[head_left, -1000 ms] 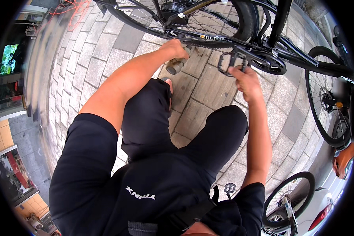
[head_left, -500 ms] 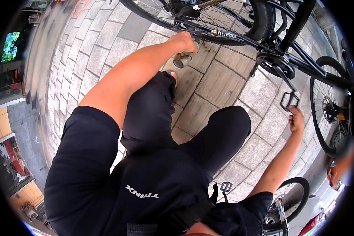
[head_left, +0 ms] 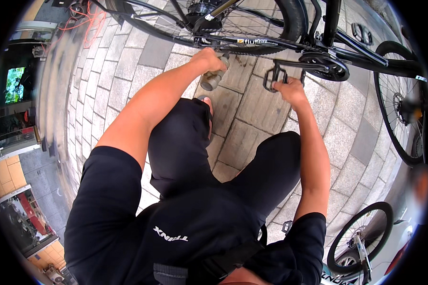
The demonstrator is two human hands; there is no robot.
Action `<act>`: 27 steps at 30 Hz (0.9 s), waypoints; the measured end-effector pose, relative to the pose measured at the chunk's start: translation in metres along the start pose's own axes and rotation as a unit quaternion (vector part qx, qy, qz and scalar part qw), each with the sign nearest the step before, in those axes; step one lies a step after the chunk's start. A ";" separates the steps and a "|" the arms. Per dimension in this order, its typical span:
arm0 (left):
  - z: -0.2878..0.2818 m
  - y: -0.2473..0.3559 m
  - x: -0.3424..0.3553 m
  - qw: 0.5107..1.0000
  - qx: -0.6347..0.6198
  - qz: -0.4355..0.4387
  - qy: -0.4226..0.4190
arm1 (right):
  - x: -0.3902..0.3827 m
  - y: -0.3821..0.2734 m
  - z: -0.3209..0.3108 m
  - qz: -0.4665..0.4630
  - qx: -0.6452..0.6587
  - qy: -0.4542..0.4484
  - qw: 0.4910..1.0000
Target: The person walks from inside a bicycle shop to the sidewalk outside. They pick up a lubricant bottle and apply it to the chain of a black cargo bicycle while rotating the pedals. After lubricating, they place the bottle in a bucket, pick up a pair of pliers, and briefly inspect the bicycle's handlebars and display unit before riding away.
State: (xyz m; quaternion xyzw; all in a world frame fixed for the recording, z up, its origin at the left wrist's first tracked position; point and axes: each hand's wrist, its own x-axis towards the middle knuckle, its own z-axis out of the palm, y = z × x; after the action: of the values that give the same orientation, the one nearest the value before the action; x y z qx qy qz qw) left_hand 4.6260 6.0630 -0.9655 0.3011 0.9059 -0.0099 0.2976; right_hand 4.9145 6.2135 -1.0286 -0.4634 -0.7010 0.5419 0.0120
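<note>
Since half a second earlier, the pedal (head_left: 276,75) had swung round from the far right to a place nearer the middle, and my right hand (head_left: 291,92) had travelled with it, leftward and away from me. That hand was pinched around the near edge of the pedal, thumb and fingers drawn together on it. The crank arm (head_left: 292,63) now pointed left from the chainring (head_left: 329,70), whereas before it had slanted toward me on the right.

My left hand (head_left: 208,59) had stayed close to where it was, just beside the chain (head_left: 252,53), curled around a murky grey-brown bottle (head_left: 211,80). The bottle lay tilted, with its broad end toward me and its other end toward the chain; I couldn't tell whether that end touched the links.

Beyond my hands stood the black bicycle frame (head_left: 334,21), its thick-tyred wheel (head_left: 296,21) at the upper middle and the opposite pedal (head_left: 362,34) on its far side, blurred. My knees, in dark trousers (head_left: 180,142), were spread over the paving (head_left: 259,107). An orange cord (head_left: 94,29) lay tangled at the upper left, and another bicycle's wheel (head_left: 386,232) showed at the lower right.
</note>
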 end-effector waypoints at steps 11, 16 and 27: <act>0.000 -0.006 -0.006 1.000 0.008 -0.006 -0.009 | -0.090 0.113 -0.272 0.098 0.109 0.122 0.982; 0.000 -0.013 -0.006 1.000 0.015 -0.011 -0.003 | -0.132 -0.021 -0.209 -0.077 0.348 0.076 0.931; -0.004 -0.007 0.002 1.000 0.002 0.001 -0.001 | 0.034 0.101 -0.027 0.009 -0.121 0.071 0.990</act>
State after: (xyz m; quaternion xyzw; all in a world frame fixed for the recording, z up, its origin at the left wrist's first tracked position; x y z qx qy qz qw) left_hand 4.6189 6.0589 -0.9645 0.3020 0.9054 -0.0115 0.2981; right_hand 4.9734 6.2546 -1.1116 -0.5052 -0.7546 0.4188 0.0007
